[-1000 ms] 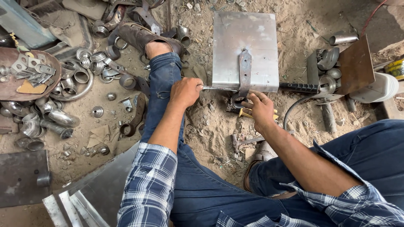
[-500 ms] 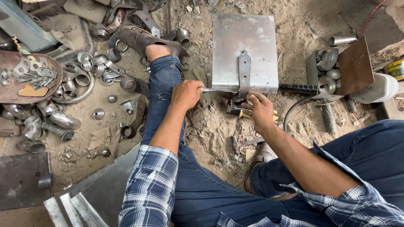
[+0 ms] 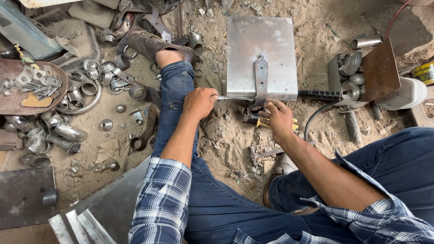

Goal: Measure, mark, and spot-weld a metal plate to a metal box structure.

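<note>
On the floor: we see sandy dirt point(image 3: 226, 135), rings point(image 3: 86, 86)
Left hand point(image 3: 199, 103): gripping rod point(image 3: 233, 97)
Right hand point(image 3: 279, 118): fingers on sheet point(image 3: 260, 54)

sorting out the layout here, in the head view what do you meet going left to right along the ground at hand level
Brown dish of flat metal pieces → pile of metal rings → left hand → steel sheet with strap → right hand → black-handled tool → rusty plate → white container
</note>
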